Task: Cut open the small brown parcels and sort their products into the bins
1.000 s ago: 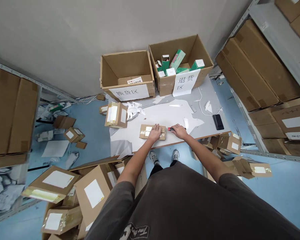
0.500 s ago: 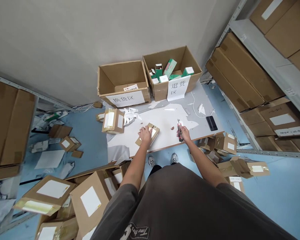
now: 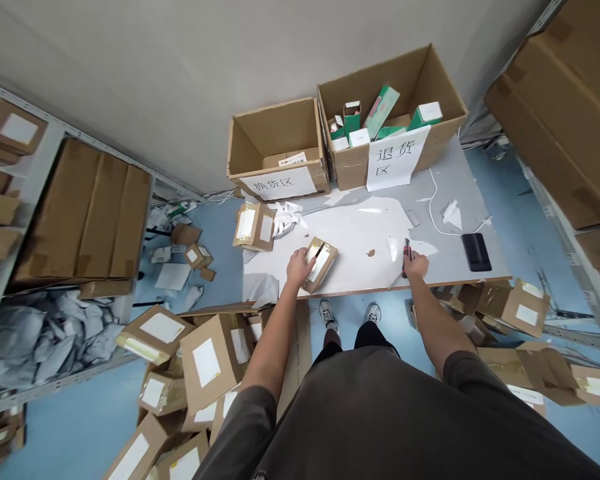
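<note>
So our small taped carton (image 3: pixel 323 268) sits right against our left hand (image 3: pixel 298 268), just to its right. That hand's half curled, fingertips at the carton's edge; we can't tell if it's gripping or just resting. A dark slit shows between the top flaps. Our right hand (image 3: pixel 418 265), well off to the right, has its fingers wrapped around a box cutter (image 3: pixel 407 257).

Counts: one cutter, one phone (image 3: pixel 477 252) right of the right hand, one other taped carton (image 3: pixel 253 228) left of the left hand, and two big open boxes (image 3: pixel 280 123) beyond both hands, each with a paper sign (image 3: pixel 280 183). The right one holds several green-and-white boxes (image 3: pixel 383 110), too overlapped to count.

Under our hands it's a table (image 3: pixel 350 227) with torn white covering. Blue floor (image 3: pixel 65 430), grey wall (image 3: pixel 180 87), loaded shelves (image 3: pixel 55 163) either side.
</note>
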`<state>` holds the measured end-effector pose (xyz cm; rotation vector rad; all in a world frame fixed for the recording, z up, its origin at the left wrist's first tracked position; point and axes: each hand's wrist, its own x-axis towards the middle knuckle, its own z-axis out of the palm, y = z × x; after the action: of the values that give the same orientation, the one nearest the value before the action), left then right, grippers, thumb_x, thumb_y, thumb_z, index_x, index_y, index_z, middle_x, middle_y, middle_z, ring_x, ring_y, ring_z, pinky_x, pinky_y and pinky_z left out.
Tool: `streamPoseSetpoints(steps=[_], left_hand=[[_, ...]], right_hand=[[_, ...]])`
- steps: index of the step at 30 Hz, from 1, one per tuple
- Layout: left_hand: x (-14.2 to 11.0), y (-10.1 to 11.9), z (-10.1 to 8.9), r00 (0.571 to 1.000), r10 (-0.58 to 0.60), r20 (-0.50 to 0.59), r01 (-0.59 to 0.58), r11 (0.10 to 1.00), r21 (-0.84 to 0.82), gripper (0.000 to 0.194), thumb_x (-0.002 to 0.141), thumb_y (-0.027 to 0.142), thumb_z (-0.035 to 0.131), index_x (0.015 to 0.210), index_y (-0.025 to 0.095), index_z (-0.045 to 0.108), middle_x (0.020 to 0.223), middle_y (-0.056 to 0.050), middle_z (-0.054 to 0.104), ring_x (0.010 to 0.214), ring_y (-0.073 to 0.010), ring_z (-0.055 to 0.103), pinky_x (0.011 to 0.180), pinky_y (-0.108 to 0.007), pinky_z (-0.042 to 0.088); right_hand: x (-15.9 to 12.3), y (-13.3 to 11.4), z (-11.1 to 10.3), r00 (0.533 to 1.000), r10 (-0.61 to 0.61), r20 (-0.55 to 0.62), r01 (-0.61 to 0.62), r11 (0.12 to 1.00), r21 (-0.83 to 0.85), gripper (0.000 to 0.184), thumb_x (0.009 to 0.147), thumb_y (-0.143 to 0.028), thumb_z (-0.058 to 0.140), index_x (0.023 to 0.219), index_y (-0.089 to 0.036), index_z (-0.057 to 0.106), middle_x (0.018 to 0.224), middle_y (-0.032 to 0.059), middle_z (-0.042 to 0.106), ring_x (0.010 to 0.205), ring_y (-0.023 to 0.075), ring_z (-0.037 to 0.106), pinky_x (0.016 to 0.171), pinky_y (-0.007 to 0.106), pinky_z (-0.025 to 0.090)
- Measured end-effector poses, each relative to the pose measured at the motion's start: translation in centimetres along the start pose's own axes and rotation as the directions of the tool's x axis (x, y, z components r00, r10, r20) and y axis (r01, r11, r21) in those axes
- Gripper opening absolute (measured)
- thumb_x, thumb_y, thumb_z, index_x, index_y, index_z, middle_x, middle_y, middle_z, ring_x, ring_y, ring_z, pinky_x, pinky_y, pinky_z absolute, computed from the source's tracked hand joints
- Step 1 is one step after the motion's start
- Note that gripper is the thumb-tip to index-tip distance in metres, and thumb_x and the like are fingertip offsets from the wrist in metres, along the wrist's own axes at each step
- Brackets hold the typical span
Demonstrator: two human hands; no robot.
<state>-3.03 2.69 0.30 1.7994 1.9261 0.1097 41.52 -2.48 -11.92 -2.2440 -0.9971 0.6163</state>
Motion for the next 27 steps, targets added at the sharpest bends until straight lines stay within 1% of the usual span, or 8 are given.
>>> streamPoseSetpoints(steps=[4, 7, 8, 11, 12, 15, 20, 27], left_hand=[[-2.0, -2.3, -0.6, 0.998, -0.013, 0.055, 0.014, 1.0, -0.016, 0.053, 0.101, 0.043, 0.064, 0.15, 0.025, 0.054, 0.146, -0.014, 0.063, 0.129, -0.0302, 0.065, 0.103, -0.039, 0.053], [-3.2, -3.1, -1.0, 0.996, -0.022, 0.091, 0.024, 1.0, -0.019, 0.058, 0.099, 0.042, 0.067, 0.152, 0.024, 0.053, 0.145, -0.013, 0.065, 0.127, -0.0291, 0.066, 0.102, -0.037, 0.053], [-3.4, -3.2, -1.0, 0.995, -0.022, 0.097, 0.024, 1.0, -0.017, 0.058, 0.099, 0.042, 0.068, 0.152, 0.024, 0.053, 0.143, -0.013, 0.067, 0.125, -0.0287, 0.067, 0.102, -0.036, 0.053], [-3.8, -3.2, -1.2, 0.996, -0.015, 0.093, 0.015, 1.0, 0.005, 0.05, 0.101, 0.042, 0.066, 0.146, 0.024, 0.057, 0.136, -0.013, 0.071, 0.119, -0.0278, 0.07, 0.1, -0.035, 0.052], [-3.9, -3.2, -1.2, 0.996, -0.015, 0.085, 0.013, 1.0, 0.015, 0.047, 0.102, 0.042, 0.064, 0.144, 0.023, 0.058, 0.134, -0.013, 0.072, 0.119, -0.0278, 0.071, 0.099, -0.035, 0.051], [-4.0, -3.5, -1.4, 0.996, -0.016, 0.084, 0.016, 1.0, 0.006, 0.042, 0.106, 0.041, 0.057, 0.144, 0.022, 0.057, 0.125, -0.014, 0.076, 0.116, -0.0283, 0.073, 0.097, -0.034, 0.051], [-4.2, -4.7, -1.5, 0.992, 0.039, 0.123, -0.026, 0.994, -0.106, 0.041, 0.109, 0.036, 0.051, 0.149, 0.026, 0.055, 0.116, -0.012, 0.08, 0.109, -0.0285, 0.075, 0.094, -0.034, 0.051], [-4.6, -6.3, -1.5, 0.999, 0.024, 0.04, -0.014, 0.975, -0.221, 0.048, 0.113, 0.03, 0.039, 0.16, 0.024, 0.045, 0.115, -0.013, 0.08, 0.106, -0.0275, 0.076, 0.092, -0.033, 0.051]], right_hand=[[-3.0, -4.0, 1.5, 0.992, -0.119, 0.05, 0.123, 0.989, -0.08, 0.047, 0.095, -0.029, 0.058, 0.139, -0.018, 0.071, 0.136, 0.0271, 0.064, 0.136, 0.0413, 0.054, 0.121, 0.06, 0.037], [-8.4, -10.8, 3.9, 0.891, -0.38, 0.249, 0.405, 0.913, -0.054, 0.046, 0.1, -0.026, 0.054, 0.142, -0.014, 0.069, 0.138, 0.0224, 0.066, 0.136, 0.0362, 0.053, 0.121, 0.052, 0.042], [-10.6, -13.2, 5.0, 0.841, -0.447, 0.304, 0.477, 0.878, -0.028, 0.044, 0.1, -0.028, 0.058, 0.141, -0.018, 0.071, 0.14, 0.0178, 0.066, 0.135, 0.0329, 0.055, 0.119, 0.047, 0.044], [-16.6, -19.5, 8.4, 0.558, -0.631, 0.539, 0.745, 0.667, 0.009, 0.039, 0.105, -0.035, 0.059, 0.139, -0.023, 0.074, 0.151, 0.0151, 0.061, 0.143, 0.0334, 0.048, 0.116, 0.048, 0.045], [-18.2, -20.9, 9.3, 0.52, -0.627, 0.58, 0.779, 0.626, -0.022, 0.039, 0.106, -0.037, 0.058, 0.139, -0.023, 0.074, 0.154, 0.0156, 0.059, 0.144, 0.0349, 0.047, 0.115, 0.049, 0.045], [-21.0, -23.1, 10.6, 0.52, -0.564, 0.641, 0.807, 0.572, -0.15, 0.044, 0.109, -0.04, 0.054, 0.147, -0.024, 0.069, 0.164, 0.0167, 0.051, 0.15, 0.0387, 0.041, 0.115, 0.053, 0.042], [-21.3, -23.6, 10.2, 0.535, -0.511, 0.673, 0.818, 0.511, -0.263, 0.044, 0.11, -0.046, 0.053, 0.144, -0.025, 0.07, 0.173, 0.0175, 0.039, 0.156, 0.0419, 0.035, 0.117, 0.057, 0.04], [-20.3, -21.7, 7.6, 0.582, -0.57, 0.58, 0.799, 0.533, -0.278, 0.035, 0.105, -0.036, 0.058, 0.133, -0.021, 0.074, 0.169, 0.0151, 0.049, 0.15, 0.0371, 0.047, 0.111, 0.052, 0.052]])
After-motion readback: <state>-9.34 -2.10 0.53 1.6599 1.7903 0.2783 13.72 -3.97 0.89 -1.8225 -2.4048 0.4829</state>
